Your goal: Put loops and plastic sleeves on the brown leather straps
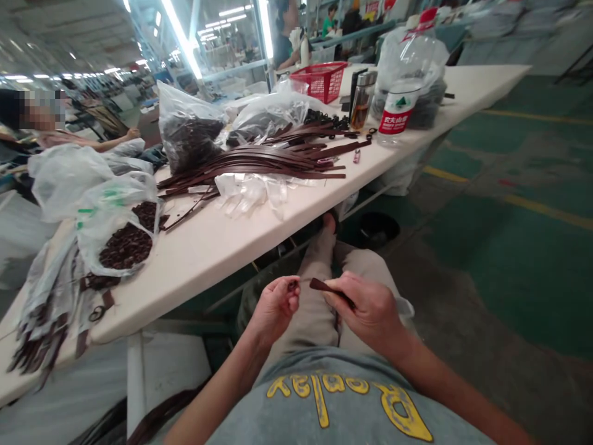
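Above my lap, my left hand (278,301) pinches a small dark ring-like piece (293,285) between thumb and fingers. My right hand (365,301) is closed round a brown strap (319,284), whose flat end sticks out toward the left hand. A narrow gap separates the strap end from the small piece. On the table in front lies a fanned bundle of brown straps (278,161). An open plastic bag of small brown pieces (127,247) sits at the table's left.
The long pale table (204,253) runs across in front of my knees. On it stand a filled plastic bag (189,133), a red basket (324,83), a glass flask (362,102) and a cut plastic bottle (396,117). A person (50,120) sits at the far left.
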A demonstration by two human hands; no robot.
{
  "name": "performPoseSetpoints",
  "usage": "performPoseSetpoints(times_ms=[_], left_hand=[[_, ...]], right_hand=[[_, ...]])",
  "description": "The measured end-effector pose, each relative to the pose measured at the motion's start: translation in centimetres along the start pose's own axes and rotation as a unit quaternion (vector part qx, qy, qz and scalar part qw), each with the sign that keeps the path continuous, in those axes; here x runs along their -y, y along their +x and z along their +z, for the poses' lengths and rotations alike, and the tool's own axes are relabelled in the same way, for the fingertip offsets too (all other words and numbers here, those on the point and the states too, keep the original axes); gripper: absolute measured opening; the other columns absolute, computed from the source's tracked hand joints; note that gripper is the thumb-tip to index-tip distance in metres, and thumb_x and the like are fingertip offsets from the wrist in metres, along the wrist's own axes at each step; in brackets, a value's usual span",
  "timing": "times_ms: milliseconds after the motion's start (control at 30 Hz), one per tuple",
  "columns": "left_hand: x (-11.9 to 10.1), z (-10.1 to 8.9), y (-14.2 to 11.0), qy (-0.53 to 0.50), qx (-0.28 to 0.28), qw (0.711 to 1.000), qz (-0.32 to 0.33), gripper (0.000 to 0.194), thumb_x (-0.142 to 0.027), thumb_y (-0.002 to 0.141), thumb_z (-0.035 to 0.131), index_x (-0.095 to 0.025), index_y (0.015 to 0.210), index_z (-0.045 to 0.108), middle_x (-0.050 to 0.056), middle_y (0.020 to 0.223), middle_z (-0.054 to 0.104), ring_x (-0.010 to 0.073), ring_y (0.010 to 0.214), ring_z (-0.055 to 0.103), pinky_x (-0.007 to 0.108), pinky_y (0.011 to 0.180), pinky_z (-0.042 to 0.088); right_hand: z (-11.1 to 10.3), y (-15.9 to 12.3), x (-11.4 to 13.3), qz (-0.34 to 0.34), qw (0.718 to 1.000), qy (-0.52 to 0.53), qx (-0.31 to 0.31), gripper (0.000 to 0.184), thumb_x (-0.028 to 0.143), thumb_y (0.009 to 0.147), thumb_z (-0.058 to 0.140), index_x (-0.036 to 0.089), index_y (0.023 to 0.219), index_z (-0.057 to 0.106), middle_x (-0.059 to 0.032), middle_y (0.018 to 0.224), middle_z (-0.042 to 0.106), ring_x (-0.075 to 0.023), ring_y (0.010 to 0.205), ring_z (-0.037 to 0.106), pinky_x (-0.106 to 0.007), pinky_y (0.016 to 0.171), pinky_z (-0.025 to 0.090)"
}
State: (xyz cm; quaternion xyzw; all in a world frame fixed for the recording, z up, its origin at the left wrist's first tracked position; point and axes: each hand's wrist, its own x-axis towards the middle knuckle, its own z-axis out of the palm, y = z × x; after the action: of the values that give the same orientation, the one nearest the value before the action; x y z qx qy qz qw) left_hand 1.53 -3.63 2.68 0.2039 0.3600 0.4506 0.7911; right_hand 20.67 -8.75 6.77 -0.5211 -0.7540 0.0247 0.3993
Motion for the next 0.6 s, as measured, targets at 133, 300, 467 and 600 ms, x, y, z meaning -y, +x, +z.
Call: performPoseSetpoints(times_ms=[133,300,467,600], left_hand=[[0.4,1.1,-0.6,0.055,0.012,0.998,-0.043,0.044,-0.044,0.058,0.089,-0.009,0.08,0.072,0.002,0.064,0.062,0.0031,0.049,0.052,0.011,0.046,0.042],[0.7,1.5,-0.6,0.135,0.048,0.988,-0.063,0.05,-0.055,0.064,0.082,-0.009,0.077,0.069,0.0,0.057,0.059,0.0031,0.041,0.046,0.015,0.04,0.035],[0.9,1.0,-0.2,0.216,0.057,0.973,-0.063,0.047,-0.057,0.068,0.077,-0.012,0.07,0.064,-0.003,0.05,0.055,0.0046,0.036,0.044,0.017,0.039,0.031],[1.0,1.0,-0.1,0.278,0.096,0.952,-0.078,0.04,-0.049,0.069,0.078,-0.014,0.065,0.061,-0.001,0.052,0.059,0.0071,0.037,0.047,0.019,0.039,0.034]], right_hand=[[0.4,0.1,0.3,-0.054,0.996,-0.072,0.0,0.024,0.027,0.097,0.05,0.017,0.083,0.067,-0.0017,0.067,0.064,-0.0136,0.062,0.056,-0.027,0.059,0.036],[0.5,-0.6,0.2,-0.082,0.989,-0.12,0.023,0.027,0.022,0.098,0.047,0.018,0.081,0.069,-0.0016,0.065,0.062,-0.0138,0.061,0.053,-0.029,0.058,0.032],[0.5,-1.7,-0.2,-0.095,0.987,-0.123,0.051,0.031,0.022,0.099,0.044,0.019,0.079,0.067,0.0001,0.062,0.059,-0.0129,0.06,0.048,-0.029,0.058,0.029],[1.1,-2.3,-0.5,-0.068,0.991,-0.082,0.086,0.031,0.024,0.098,0.045,0.018,0.075,0.064,0.0,0.064,0.058,-0.0118,0.059,0.05,-0.029,0.056,0.029]])
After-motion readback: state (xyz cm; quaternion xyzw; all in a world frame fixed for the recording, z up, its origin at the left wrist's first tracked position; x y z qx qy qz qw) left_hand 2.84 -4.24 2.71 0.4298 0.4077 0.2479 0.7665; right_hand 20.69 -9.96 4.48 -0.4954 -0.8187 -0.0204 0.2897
